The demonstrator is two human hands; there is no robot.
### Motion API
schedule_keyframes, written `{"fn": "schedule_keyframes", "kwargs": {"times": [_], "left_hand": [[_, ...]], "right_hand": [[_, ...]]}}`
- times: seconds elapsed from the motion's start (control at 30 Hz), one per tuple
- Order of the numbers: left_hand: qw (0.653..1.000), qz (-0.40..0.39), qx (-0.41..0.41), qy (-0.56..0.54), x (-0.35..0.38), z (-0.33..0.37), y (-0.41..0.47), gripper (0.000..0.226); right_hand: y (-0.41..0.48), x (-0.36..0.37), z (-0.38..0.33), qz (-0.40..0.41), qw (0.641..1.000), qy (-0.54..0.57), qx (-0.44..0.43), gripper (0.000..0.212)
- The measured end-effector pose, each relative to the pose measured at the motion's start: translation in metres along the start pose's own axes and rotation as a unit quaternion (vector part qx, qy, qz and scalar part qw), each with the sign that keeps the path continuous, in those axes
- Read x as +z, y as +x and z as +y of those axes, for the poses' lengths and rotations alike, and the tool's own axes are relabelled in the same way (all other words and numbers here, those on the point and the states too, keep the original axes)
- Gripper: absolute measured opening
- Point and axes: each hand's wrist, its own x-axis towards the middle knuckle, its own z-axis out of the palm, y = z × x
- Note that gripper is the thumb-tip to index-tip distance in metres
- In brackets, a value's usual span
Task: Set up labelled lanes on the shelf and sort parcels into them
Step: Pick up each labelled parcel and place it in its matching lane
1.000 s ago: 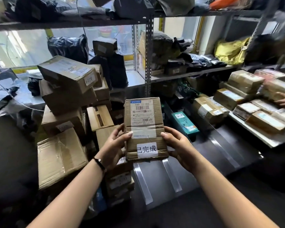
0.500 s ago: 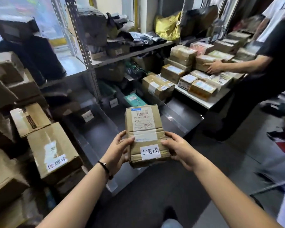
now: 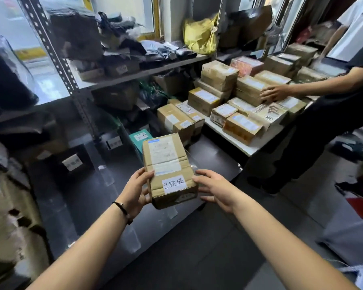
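View panned right; parcel (image 3: pixel 169 170) gripped btwn left hand (image 3: pixel 135 190), right hand (image 3: pixel 215 188).

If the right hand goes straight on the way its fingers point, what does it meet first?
The right hand points left at the parcel it already touches, so it meets that at once.
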Motion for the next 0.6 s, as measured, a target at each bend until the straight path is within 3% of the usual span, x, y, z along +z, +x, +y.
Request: {"fn": "schedule_keyframes", "kwargs": {"times": [0.2, 0.43, 0.6], "left_hand": [[0.999, 0.049, -0.006, -0.022, 0.009, -0.003, 0.052, 0.042], [0.996, 0.089, -0.012, -0.001, -0.019, 0.010, 0.133, 0.052], [0.991, 0.127, -0.046, 0.004, -0.042, 0.022, 0.183, 0.047]], "right_hand": [[0.070, -0.014, -0.016, -0.051, 0.998, -0.031, 0.032, 0.039], [0.175, -0.015, -0.033, -0.087, 0.992, -0.044, 0.077, 0.039], [0.244, -0.014, -0.046, -0.122, 0.984, -0.047, 0.118, 0.028]]}}
